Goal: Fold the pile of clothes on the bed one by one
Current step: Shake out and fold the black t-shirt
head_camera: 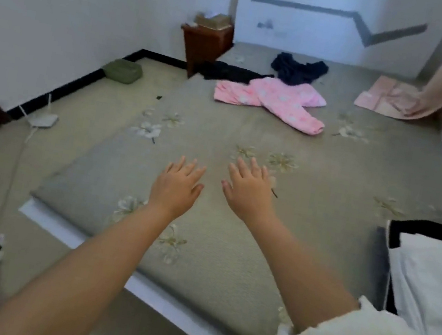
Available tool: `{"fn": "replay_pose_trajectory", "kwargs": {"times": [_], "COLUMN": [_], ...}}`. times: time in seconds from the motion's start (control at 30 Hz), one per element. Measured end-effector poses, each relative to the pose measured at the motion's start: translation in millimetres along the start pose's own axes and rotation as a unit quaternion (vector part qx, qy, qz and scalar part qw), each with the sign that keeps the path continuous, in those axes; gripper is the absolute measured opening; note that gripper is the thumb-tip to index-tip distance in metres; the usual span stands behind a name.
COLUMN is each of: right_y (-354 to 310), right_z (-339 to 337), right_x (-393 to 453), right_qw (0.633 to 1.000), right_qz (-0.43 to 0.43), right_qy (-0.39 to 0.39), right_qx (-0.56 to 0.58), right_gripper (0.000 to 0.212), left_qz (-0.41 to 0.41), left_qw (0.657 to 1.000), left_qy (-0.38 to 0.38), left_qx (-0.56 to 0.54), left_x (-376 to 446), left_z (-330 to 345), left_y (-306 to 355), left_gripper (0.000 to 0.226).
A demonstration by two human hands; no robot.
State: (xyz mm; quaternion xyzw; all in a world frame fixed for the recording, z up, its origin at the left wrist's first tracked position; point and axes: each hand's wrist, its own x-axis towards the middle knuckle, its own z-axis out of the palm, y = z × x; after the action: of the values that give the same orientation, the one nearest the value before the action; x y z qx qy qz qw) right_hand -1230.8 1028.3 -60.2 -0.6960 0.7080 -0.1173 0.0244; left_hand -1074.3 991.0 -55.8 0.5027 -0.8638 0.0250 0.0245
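Both hands out flat, left hand [178,182] and right hand [249,190], fingers spread and empty; the pink garment [271,100] lies well ahead across the bed [229,255], slightly right, so the right looks nearer.

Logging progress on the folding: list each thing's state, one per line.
Left hand: open, empty.
Right hand: open, empty.
Pink garment: unfolded, spread on bed.
Navy garment: crumpled.
Black garment: crumpled.
Peach cloth: folded flat.
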Motion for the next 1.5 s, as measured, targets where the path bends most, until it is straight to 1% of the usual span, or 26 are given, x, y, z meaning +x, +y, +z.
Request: {"fn": "replay_pose_trajectory", "kwargs": {"times": [0.13, 0.23, 0.4, 0.5, 0.63, 0.83, 0.93, 1.07, 1.23, 1.37, 1.5], "right_y": [-127, -223, -345, -401, -465, -556, -602, -661, -741, -807, -848], "right_z": [10, 24, 46, 60, 88, 150, 180, 208, 234, 261, 290], "right_x": [42, 69, 115, 142, 181, 266, 323, 402, 496, 566, 638], "right_qw": [0.993, 0.986, 0.982, 0.98, 0.976, 0.976, 0.971, 0.963, 0.959, 0.967, 0.977], "right_qz": [-0.113, -0.167, -0.184, -0.191, -0.203, -0.205, -0.221, -0.245, -0.261, -0.248, -0.202], "right_qy": [0.013, -0.009, -0.034, -0.043, -0.07, -0.07, -0.097, -0.112, -0.105, -0.061, -0.066], "right_qx": [0.013, 0.015, -0.004, -0.016, -0.023, -0.016, -0.002, -0.002, -0.01, 0.005, 0.001], "right_gripper": [0.05, 0.05, 0.053, 0.054, 0.055, 0.057, 0.058, 0.06, 0.06, 0.06, 0.06], "left_qz": [-0.111, -0.175, -0.255, -0.292, -0.329, -0.341, -0.37, -0.391, -0.408, -0.406, -0.366], "left_qw": [0.994, 0.984, 0.966, 0.955, 0.943, 0.939, 0.928, 0.918, 0.911, 0.912, 0.929], "left_qy": [0.012, -0.004, -0.034, -0.037, -0.027, -0.012, -0.021, -0.057, -0.039, -0.033, -0.044], "left_qx": [0.003, 0.008, 0.032, 0.045, 0.036, 0.048, 0.042, 0.028, 0.038, 0.046, 0.036], "left_x": [-54, -92, -136, -148, -150, -121, -102, -74, -40, 2, 64], "left_z": [-11, -14, -30, -38, -32, 5, 20, 26, 24, 33, 51], "left_y": [-119, -207, -346, -417, -494, -602, -662, -745, -861, -961, -1053], "left_gripper": [0.049, 0.05, 0.052, 0.051, 0.051, 0.052, 0.051, 0.05, 0.05, 0.051, 0.051]}}
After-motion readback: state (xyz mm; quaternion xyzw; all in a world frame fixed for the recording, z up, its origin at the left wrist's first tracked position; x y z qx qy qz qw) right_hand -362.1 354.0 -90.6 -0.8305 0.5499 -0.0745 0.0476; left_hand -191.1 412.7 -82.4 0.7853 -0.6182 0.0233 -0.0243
